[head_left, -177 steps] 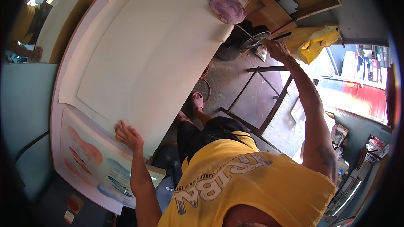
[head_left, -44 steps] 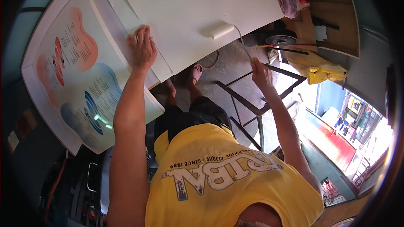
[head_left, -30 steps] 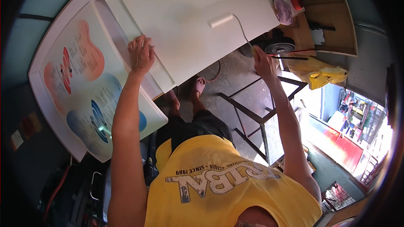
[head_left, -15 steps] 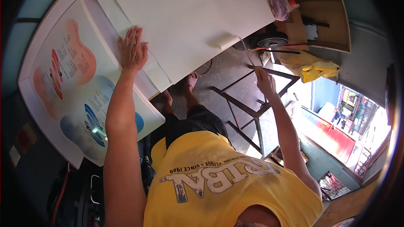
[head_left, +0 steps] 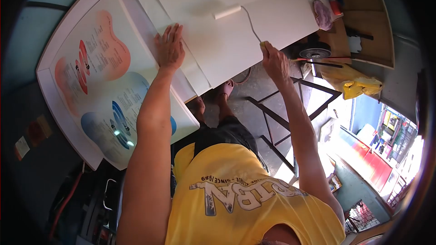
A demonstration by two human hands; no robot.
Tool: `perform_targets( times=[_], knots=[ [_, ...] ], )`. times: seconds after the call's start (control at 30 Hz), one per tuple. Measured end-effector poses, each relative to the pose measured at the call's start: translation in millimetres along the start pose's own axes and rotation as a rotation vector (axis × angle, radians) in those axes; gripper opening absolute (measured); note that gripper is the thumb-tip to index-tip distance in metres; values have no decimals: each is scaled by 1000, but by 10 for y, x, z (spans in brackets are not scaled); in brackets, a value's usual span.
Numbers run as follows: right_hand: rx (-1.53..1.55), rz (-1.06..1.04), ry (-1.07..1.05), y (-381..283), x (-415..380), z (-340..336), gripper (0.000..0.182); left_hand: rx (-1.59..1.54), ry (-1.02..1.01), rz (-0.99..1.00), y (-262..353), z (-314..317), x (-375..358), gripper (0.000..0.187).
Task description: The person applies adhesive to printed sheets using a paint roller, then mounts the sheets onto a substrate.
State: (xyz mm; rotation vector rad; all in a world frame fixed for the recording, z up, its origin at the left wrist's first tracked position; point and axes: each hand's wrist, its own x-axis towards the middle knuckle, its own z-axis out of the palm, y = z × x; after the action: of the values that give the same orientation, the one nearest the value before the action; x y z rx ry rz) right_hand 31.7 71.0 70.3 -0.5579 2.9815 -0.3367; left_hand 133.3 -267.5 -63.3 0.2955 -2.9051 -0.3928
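Observation:
My left hand (head_left: 170, 47) lies flat with its fingers spread, near the left edge of a large white board (head_left: 254, 22). In my right hand (head_left: 274, 61) is the handle of a paint roller, gripped at the board's front edge. From the handle a thin wire frame runs up to the white roller (head_left: 227, 12), which is over the white surface. Left of my left hand lies a printed sheet (head_left: 109, 45) with red and blue shapes and small text.
A purple cloth (head_left: 322, 15) and a red container (head_left: 334, 6) are at the board's right end. Below are a black metal frame (head_left: 272, 115), a dark round object (head_left: 314, 50) and a yellow bag (head_left: 356, 86). My feet are under the board's front edge.
The roller and my right hand have moved from beyond the board's front edge inward over its surface. The whole view has shifted; my left hand still rests near the board's left side.

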Motion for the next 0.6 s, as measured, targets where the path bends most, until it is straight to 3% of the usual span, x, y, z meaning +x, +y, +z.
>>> perform_targets(
  times=[0.37,0.5,0.6],
  knots=[
    [-18,20,-114,17,167,108,13,60,-7,-18,-1,54,-11,56],
    [-13,-34,-88,374,-229,226,13,37,-24,-11,-1,19,7,58],
    [5,-144,48,703,-884,207,18,38,-11,-1,-15,48,-1,57]
  ],
)
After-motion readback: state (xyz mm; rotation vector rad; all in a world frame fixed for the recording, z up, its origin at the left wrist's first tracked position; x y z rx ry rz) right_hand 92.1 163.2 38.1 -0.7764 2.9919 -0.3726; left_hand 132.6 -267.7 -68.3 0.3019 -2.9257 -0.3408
